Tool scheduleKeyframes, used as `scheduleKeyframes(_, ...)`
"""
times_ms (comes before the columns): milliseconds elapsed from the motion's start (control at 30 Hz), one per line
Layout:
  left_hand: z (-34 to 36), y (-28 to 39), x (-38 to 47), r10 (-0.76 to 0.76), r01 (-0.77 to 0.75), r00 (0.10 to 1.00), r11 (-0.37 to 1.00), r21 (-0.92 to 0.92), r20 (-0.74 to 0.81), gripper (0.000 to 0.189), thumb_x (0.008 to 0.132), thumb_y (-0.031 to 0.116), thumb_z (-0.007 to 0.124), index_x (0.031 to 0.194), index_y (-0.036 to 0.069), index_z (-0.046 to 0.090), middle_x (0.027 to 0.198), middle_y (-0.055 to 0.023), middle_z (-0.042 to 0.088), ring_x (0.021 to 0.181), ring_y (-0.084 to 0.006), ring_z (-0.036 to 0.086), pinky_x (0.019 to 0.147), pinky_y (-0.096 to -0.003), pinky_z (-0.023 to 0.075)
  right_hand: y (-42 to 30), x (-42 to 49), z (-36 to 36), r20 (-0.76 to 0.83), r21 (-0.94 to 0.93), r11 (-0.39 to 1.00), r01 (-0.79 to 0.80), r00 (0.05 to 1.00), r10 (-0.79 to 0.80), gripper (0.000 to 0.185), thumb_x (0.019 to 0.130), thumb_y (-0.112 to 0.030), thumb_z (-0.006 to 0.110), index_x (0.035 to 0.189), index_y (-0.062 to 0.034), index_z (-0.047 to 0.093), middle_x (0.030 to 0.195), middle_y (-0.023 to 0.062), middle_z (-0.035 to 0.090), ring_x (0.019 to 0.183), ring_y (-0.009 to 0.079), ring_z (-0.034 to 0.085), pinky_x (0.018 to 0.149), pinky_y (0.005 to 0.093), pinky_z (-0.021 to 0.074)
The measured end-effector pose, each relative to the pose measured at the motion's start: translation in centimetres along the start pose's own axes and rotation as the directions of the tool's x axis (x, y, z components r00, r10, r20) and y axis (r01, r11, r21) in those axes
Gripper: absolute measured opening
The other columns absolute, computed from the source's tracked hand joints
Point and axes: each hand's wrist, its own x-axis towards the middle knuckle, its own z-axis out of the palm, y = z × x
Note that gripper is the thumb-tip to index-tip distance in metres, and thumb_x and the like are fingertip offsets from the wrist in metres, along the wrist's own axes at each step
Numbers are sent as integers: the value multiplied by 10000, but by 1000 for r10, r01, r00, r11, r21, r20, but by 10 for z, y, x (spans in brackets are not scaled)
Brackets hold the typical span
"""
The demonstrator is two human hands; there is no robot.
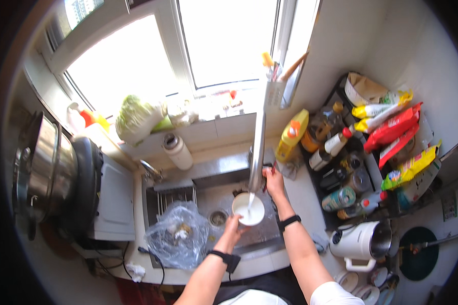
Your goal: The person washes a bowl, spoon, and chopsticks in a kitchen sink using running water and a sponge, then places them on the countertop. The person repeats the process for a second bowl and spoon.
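My left hand point(233, 227) grips the rim of a white bowl point(256, 215) over the steel sink point(248, 240). Water runs from the end of the long metal faucet point(258, 152) into the bowl. On the right of the faucet, my right hand point(273, 181) is raised, its fingers bent close to a thin red and dark item whose kind I cannot tell; whether the hand holds it is unclear. A clear plastic bag point(179, 236) with scraps inside lies over the sink's left part, beside a wire rack point(175, 198).
A white thermos point(177, 152) and a yellow detergent bottle point(291, 137) stand behind the sink. Bottles and a black rack point(320, 206) are at the right, near a white electric appliance point(353, 240). Napa cabbage point(137, 118) rests on the sill; a steel pot point(42, 167) stands left.
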Motion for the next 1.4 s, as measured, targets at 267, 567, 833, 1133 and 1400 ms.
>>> scheduleKeyframes(267, -6, 8, -1, -17, 17, 1000, 1000, 22, -13, 452, 780, 71, 556, 1170, 11, 337, 1158, -158, 410, 1040, -321, 532, 771, -497, 553, -4, 23, -1, -98, -59, 997, 60, 993, -65, 237, 917, -179, 506, 883, 4, 652, 791, 105, 674, 791, 199, 647, 735, 313, 491)
scheduleKeyframes(567, 17, 11, -26, 681, -187, 732, 191, 964, 8, 692, 558, 174, 756, 1157, 46, 434, 1175, -173, 430, 1120, -348, 434, 907, -400, 429, -40, -62, -33, 21, 40, 994, 102, 994, -103, 269, 968, -208, 453, 989, -5, 629, 935, 50, 659, 876, 136, 605, 744, 268, 480)
scheduleKeyframes(833, 18, 31, -67, 697, -364, 658, -39, 931, 286, 687, 592, 96, 739, 1189, 92, 399, 1175, -146, 418, 1138, -359, 400, 904, -443, 424, -79, -118, -61, 119, -96, 995, 30, 993, -18, 242, 954, -188, 454, 1041, -37, 621, 1013, 108, 605, 961, 239, 563, 852, 315, 430)
scheduleKeyframes(1133, 19, 41, -99, 727, -320, 653, 9, 947, 214, 683, 652, 61, 665, 1262, 47, 358, 1230, -201, 389, 1164, -406, 377, 934, -460, 390, -85, -129, -69, 343, -217, 972, 90, 939, -10, 235, 934, -171, 468, 1054, -39, 622, 1044, 153, 623, 1028, 323, 548, 918, 389, 404)
scheduleKeyframes(1400, 33, 47, -112, 687, -254, 704, 6, 967, 180, 679, 646, 94, 685, 1247, 73, 371, 1201, -167, 401, 1161, -373, 395, 897, -463, 408, -67, -145, -68, 395, -394, 905, 159, 919, 11, 230, 923, -185, 484, 1037, -43, 624, 1037, 159, 620, 1021, 343, 541, 934, 418, 384)
